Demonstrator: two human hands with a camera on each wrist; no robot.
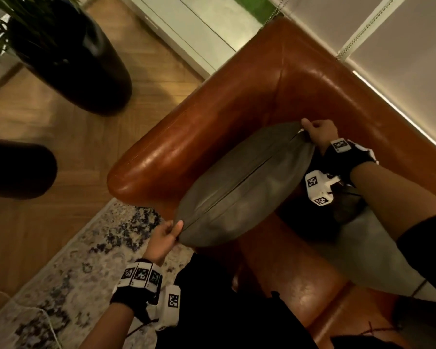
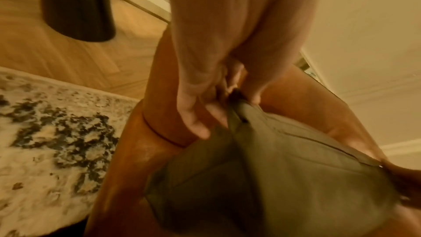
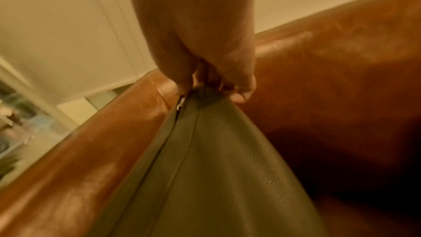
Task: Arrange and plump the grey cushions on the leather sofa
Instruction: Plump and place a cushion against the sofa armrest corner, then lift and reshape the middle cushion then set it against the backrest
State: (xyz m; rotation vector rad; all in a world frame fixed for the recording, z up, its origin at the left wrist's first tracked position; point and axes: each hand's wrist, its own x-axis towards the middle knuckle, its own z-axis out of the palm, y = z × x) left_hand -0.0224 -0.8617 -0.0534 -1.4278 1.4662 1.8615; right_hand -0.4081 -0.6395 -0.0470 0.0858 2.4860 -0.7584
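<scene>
A plump grey cushion (image 1: pixel 244 187) hangs edge-up over the corner seat of the brown leather sofa (image 1: pixel 237 102), its zipped seam on top. My left hand (image 1: pixel 168 233) pinches the cushion's near corner; the left wrist view shows the fingers (image 2: pixel 196 123) curled on the fabric of the cushion (image 2: pixel 284 186). My right hand (image 1: pixel 315 133) grips the far corner by the zip pull, seen close in the right wrist view as the hand (image 3: pixel 214 86) bunching the cushion (image 3: pixel 216 177) at its tip. A second, paler grey cushion (image 1: pixel 370 258) lies on the seat under my right forearm.
The sofa's armrest (image 1: pixel 146 162) curves left of the cushion, its backrest (image 1: pixel 350 102) runs along a window blind (image 1: pixel 400 46). A patterned rug (image 1: pixel 68 273) and wooden floor lie to the left, with a tall black planter (image 1: pixel 71 61) and another dark object (image 1: pixel 15 170).
</scene>
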